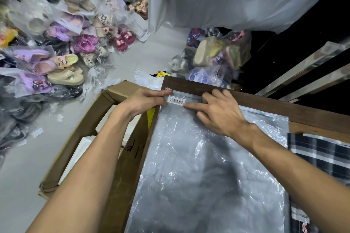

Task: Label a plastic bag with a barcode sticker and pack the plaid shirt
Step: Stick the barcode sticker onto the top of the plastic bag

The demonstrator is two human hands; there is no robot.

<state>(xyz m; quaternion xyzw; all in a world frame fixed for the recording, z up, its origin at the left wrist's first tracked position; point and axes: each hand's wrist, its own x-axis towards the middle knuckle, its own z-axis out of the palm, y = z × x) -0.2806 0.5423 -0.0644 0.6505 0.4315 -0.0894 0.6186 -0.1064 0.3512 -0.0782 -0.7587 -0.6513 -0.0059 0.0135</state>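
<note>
Two bare hands fix a white barcode sticker (175, 101) near the zip edge of a clear plastic bag (208, 166) lying flat on a brown wooden table (284, 106). The left hand (144, 103) pinches the bag's corner; the right hand (217, 111), fingers extended and gripping nothing, presses the label. Smoothing outward from the held end should prevent wrinkles. A black-and-white plaid shirt (320, 153) waits beside the bag, to the right.

We find the plastic bag (208, 166) covering most of the counter (265, 100), leaving bare wood only along its far edge. The plaid shirt (320, 151) blocks the right side; an open cardboard box (91, 125) stands just left, bagged shoes (56, 43) beyond.
</note>
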